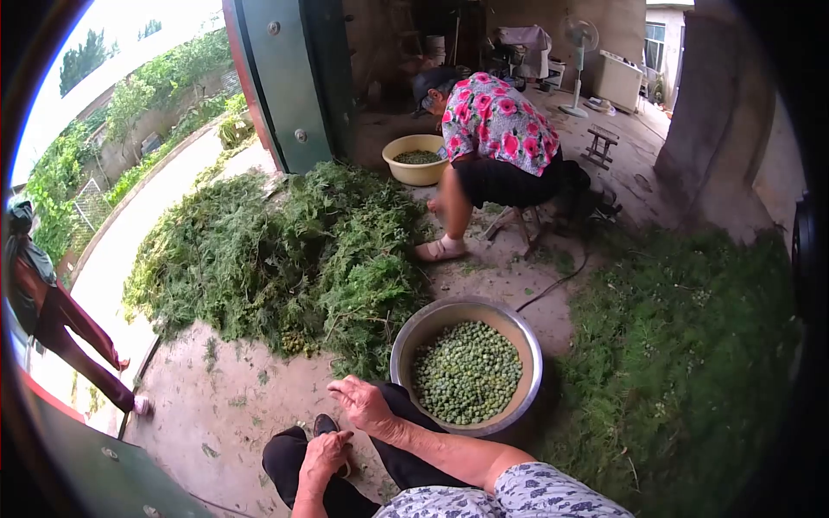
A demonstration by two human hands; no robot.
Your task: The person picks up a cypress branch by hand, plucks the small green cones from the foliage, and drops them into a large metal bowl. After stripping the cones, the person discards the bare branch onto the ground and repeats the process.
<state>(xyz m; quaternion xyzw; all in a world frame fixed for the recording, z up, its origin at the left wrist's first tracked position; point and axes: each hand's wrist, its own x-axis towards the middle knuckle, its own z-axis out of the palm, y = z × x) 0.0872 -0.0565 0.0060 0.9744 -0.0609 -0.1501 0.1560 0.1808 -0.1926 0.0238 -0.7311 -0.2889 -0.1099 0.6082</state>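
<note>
My right hand is above my knees, its fingers bent together and pointing left. It is close to the left rim of a metal basin that holds many small green cones or berries. Lower down, my left hand is closed, with its fingers curled over my lap. Whatever either hand may hold is too small or hidden to make out. In front of my knees lies a big heap of cut green conifer-like branches.
A person in a flowered shirt bends beside a yellow basin of green pieces. More greenery covers the floor at right. Another person stands at far left. A green metal door, fan and small stool are behind.
</note>
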